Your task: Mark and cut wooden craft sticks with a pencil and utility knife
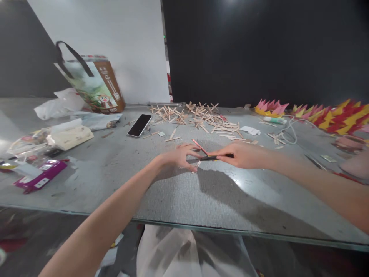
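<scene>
Over the middle of the grey table (201,200) we log left hand (178,156) and right hand (245,154) pinched closed on opposite ends of a slim dark tool (209,158), a red stick (200,146) beside the left fingers, and judge that so thin a grip could let the tool slip.

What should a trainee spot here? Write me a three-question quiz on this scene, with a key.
1. True or false: the phone lies flat, to the left of the pile of wooden sticks.
2. What runs between the left hand and the right hand? A) a thin dark strip B) a cup C) a spoon
3. Fill in: the bag with the black handle stands at the far ____ side of the table.

Key: 1 true; 2 A; 3 left.
</scene>
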Demonstrator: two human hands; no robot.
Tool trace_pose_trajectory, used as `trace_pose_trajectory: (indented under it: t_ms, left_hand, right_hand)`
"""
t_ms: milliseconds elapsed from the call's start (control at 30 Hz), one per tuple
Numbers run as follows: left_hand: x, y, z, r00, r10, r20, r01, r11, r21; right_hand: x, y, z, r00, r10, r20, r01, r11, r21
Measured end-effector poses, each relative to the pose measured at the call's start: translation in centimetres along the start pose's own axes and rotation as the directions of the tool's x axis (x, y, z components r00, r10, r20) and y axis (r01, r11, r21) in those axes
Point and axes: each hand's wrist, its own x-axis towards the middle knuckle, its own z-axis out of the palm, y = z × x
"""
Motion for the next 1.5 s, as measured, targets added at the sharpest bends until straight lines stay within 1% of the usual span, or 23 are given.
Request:
trace_pose_trajectory:
  t_ms: [133,300,467,667,967,1067,1167,1233,1300,1400,1500]
  left_hand:
    - [0.1,0.1,0.4,0.999,-0.046,0.02,0.046,0.999,-0.014]
    - [-0.1,0.8,0.0,0.994,-0.102,0.027,0.102,0.994,-0.033]
    - [-0.1,1.3,-0.1,0.994,-0.099,0.054,0.1,0.995,-0.017]
    - [0.0,1.2,0.0,0.994,-0.104,0.045,0.105,0.995,-0.004]
    - [0.0,1.2,0.0,0.993,-0.1,0.06,0.1,0.995,0.007]
    - [0.1,1.0,0.0,0.993,-0.105,0.061,0.105,0.994,0.006]
    - [0.2,0.5,0.2,0.994,-0.09,0.055,0.09,0.996,0.006]
    - [0.3,0.3,0.3,0.996,-0.073,0.049,0.073,0.997,0.009]
    - [0.3,0.3,0.3,0.996,-0.076,0.047,0.076,0.997,0.019]
    - [0.3,0.6,0.2,0.993,-0.11,0.052,0.108,0.993,0.04]
    - [0.4,0.9,0.1,0.989,-0.138,0.049,0.136,0.99,0.035]
  right_hand:
    - [0.6,-0.1,0.1,0.999,-0.038,0.026,0.037,0.998,0.043]
    - [0.8,-0.5,-0.1,0.997,-0.058,0.049,0.057,0.998,0.032]
    - [0.9,-0.6,0.0,0.996,-0.058,0.064,0.06,0.998,-0.028]
    - [1.0,-0.4,0.3,0.996,-0.067,0.062,0.067,0.998,0.0]
    - [0.9,-0.3,0.3,0.996,-0.055,0.075,0.057,0.998,-0.022]
    - [1.0,-0.7,0.1,0.994,-0.061,0.086,0.068,0.994,-0.083]
    - [1.5,-1.7,-0.4,0.992,-0.082,0.1,0.099,0.979,-0.18]
    - [2.1,-2.5,-1.0,0.987,-0.089,0.132,0.119,0.963,-0.241]
    - [2.9,-3.4,-1.6,0.977,-0.094,0.191,0.149,0.944,-0.294]
    - [4.2,-4.4,-2.4,0.951,-0.114,0.287,0.216,0.91,-0.355]
    - [5.1,-5.1,-2.8,0.931,-0.107,0.348,0.249,0.885,-0.393]
